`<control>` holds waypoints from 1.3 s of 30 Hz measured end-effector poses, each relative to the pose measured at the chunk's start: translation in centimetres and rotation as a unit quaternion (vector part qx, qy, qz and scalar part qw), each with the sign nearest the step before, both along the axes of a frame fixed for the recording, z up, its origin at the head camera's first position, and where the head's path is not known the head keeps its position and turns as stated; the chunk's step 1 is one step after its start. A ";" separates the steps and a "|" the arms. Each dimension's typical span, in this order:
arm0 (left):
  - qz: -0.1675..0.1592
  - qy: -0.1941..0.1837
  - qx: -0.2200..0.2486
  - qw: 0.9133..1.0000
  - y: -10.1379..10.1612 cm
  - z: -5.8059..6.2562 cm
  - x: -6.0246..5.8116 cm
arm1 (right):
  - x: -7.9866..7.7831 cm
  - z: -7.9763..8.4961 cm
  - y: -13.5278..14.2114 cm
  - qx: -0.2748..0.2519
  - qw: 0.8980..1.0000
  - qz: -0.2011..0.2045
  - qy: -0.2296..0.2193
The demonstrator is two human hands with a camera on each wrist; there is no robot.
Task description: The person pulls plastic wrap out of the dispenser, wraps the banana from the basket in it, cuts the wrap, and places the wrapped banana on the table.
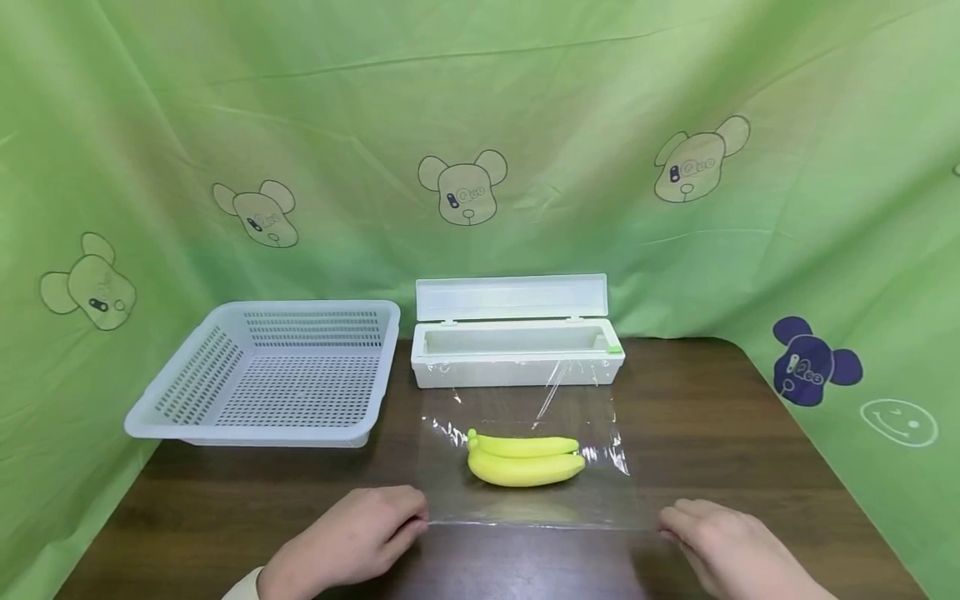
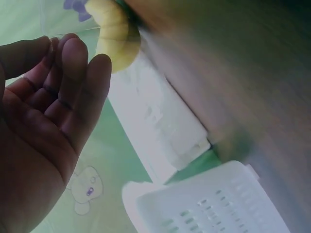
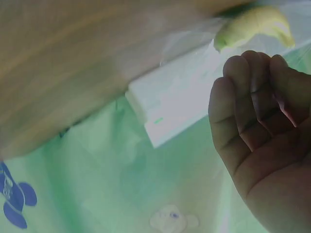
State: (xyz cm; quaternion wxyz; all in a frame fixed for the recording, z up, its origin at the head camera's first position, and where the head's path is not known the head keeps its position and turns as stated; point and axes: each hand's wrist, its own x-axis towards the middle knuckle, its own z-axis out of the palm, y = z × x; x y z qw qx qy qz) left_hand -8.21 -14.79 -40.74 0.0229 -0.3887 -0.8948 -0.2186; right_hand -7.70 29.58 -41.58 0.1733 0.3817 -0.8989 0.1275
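A dark brown wooden surface (image 1: 712, 442) is enclosed at the back and at both sides by a green cloth (image 1: 555, 92), on which outlined bear heads (image 1: 463, 196) are printed. On the right side of the cloth, a violet bear head (image 1: 808, 367) and a white smiling face (image 1: 898, 422) are also seen. The far right corner of the surface is rounded; its near edge is not shown.

Near the far left corner, a white slotted basket (image 1: 247, 433) is placed. At the middle of the far edge, just beside the basket, a long white box (image 1: 517, 323) is set, with its lid (image 1: 510, 298) raised at the back and a green piece (image 1: 615, 349) at its right end.

From the box, clear film (image 1: 450, 504) is drawn toward the near edge. On this film, around the middle of the surface, a bunch of two yellow bananas (image 1: 525, 472) is laid, its joined end turned to the left edge. The hands are kept well apart: one front corner of the film is pinched by the left hand (image 1: 360, 529), the other by the right hand (image 1: 727, 542).
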 end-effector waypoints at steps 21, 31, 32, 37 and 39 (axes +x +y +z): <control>0.027 0.032 0.037 0.998 0.6 -0.4 -2.3 | -2.9 0.4 0.7 -0.050 0.997 -0.010 0.055; 0.088 0.121 0.138 0.979 1.4 -2.7 -5.6 | -8.1 -0.6 0.5 -0.077 0.996 -0.021 0.042; 0.094 0.114 0.141 0.979 1.5 -2.7 -5.9 | -8.5 -0.8 0.5 -0.078 0.996 -0.021 0.036; 0.149 0.021 0.158 0.976 2.4 -2.6 -7.1 | -10.2 -1.5 0.4 -0.071 0.997 -0.031 -0.006; 0.167 -0.041 0.180 0.969 2.7 -2.7 -7.7 | -10.8 -1.7 0.4 -0.061 0.997 -0.040 -0.030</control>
